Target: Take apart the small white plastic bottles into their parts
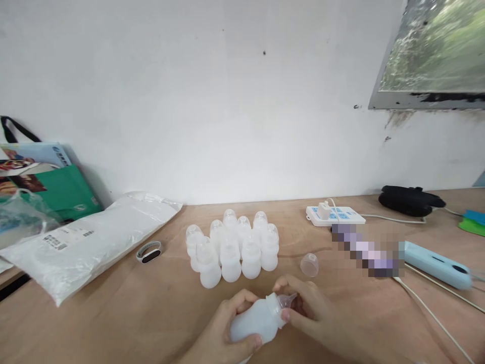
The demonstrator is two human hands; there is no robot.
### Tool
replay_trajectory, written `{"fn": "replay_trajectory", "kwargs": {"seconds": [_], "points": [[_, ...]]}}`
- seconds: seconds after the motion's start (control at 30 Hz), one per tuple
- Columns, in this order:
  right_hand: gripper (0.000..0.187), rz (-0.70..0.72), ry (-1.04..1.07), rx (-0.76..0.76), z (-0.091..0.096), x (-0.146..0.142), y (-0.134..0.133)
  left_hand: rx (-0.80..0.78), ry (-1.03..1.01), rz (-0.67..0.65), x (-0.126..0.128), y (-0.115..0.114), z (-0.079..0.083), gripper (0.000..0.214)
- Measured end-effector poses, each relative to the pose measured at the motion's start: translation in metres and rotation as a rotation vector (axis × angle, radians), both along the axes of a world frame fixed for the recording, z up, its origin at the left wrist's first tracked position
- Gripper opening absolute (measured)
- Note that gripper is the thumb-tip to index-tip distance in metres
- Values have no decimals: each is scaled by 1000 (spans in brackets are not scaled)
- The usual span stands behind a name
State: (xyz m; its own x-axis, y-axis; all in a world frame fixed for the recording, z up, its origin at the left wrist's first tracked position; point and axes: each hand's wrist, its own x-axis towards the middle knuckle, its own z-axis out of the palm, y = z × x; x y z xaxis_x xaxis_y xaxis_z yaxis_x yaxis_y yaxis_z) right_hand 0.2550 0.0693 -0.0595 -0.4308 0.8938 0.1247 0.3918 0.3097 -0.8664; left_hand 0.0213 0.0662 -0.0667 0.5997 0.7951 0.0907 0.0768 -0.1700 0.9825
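A white baby bottle [254,320] lies tilted in my left hand [227,323], whose fingers wrap round its body. Its clear nipple [286,301] points right. At the collar, the thumb and fingers of my right hand [308,308] close round the white ring below the nipple. A clear dome cap [309,265] rests on the table just beyond my right hand. Behind the held bottle several white baby bottles [231,263] stand upright in a close group, with clear caps on top.
A white plastic parcel [98,242] and a grey wristband [149,252] lie to the left, with a green bag [71,189] behind. At the right are a power strip [335,216], cables, a light-blue device [435,265] and a black case [409,200]. A wall closes off the table's back.
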Motion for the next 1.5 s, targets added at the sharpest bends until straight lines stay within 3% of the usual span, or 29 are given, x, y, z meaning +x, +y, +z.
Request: {"fn": "replay_trajectory", "kwargs": {"seconds": [0.1,0.2,0.33,0.43,0.5,0.6,0.63,0.7,0.77,0.87,0.9,1.03,1.1,1.2,1.23,1.37,1.5], "points": [[30,0,-12,-46,6,-3,-4,84,93,51,1,-4,-1,42],[30,30,-12,-35,10,-7,-7,57,92,1,0,-5,0,39],[31,102,-61,73,10,-5,-7,-173,-27,-70,-5,4,0,45],[25,248,-105,292,8,2,-4,-387,-78,-132,-8,11,-1,55],[32,302,-100,390,5,5,-2,-409,-85,-144,-8,11,-1,57],[69,191,-55,272,4,8,-2,-235,-65,-68,-6,7,1,49],[68,143,-48,202,5,8,-2,-155,-36,-46,-5,5,2,45],[43,81,-54,84,9,7,-4,4,55,2,-6,3,5,38],[32,87,-60,54,15,7,-6,112,147,34,-7,3,7,34],[69,106,-21,75,20,8,-7,182,222,67,-9,4,10,34],[73,90,-16,60,20,8,-7,201,247,79,-9,4,11,35],[33,38,-54,-46,18,9,-5,282,357,152,-10,3,13,39],[39,80,-41,-15,18,10,-3,307,376,161,-10,2,13,40],[79,100,-13,21,19,9,-2,348,378,142,-11,2,12,41],[78,87,-17,11,19,8,-2,364,379,129,-11,2,11,41],[32,76,-14,65,20,2,-6,391,382,57,-13,3,9,43],[31,-76,37,328,21,8,-2,292,292,124,-15,3,7,44]]}}
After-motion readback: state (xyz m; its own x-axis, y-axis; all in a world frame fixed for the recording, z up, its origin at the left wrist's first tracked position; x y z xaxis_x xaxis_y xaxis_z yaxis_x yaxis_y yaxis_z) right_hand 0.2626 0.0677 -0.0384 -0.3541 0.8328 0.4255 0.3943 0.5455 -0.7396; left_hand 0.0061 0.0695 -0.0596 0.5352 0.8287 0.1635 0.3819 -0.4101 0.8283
